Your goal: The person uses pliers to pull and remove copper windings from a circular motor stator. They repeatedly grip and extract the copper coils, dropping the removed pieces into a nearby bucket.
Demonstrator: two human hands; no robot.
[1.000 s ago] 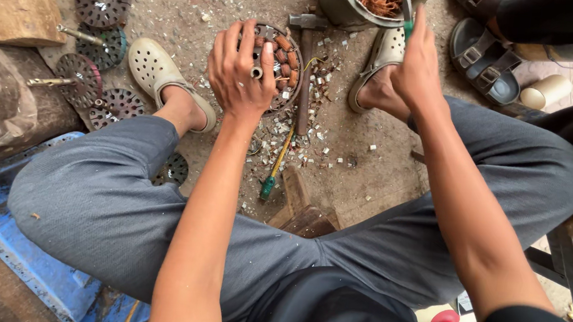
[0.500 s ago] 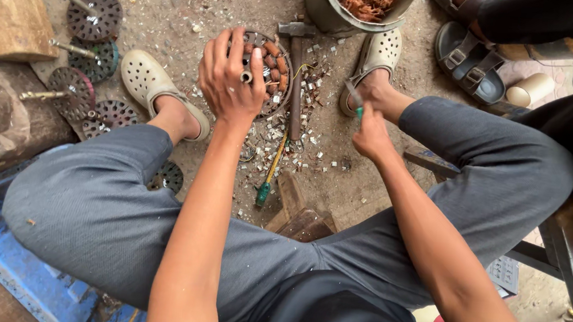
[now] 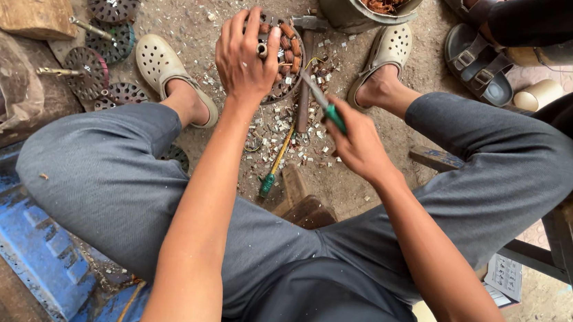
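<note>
Gripping the round motor stator (image 3: 283,57) on the floor, left hand (image 3: 244,57) spread over its rim | right hand (image 3: 357,139) closed on a green-handled screwdriver (image 3: 324,105), tip beside the copper windings | risk: tip may slip toward left fingers | hammer (image 3: 305,66) just beyond.

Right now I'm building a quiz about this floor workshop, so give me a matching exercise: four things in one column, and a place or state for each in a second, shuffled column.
Things:
1. round motor stator with copper windings
2. green-handled screwdriver
3. wooden-handled hammer
4. grey bucket of copper wire scrap

Places or states:
A. gripped in the right hand
B. standing at the top, near a beige clog
C. lying on the floor beside the stator
D. held down under the left hand

Pairs: 1-D, 2-A, 3-C, 4-B
</note>
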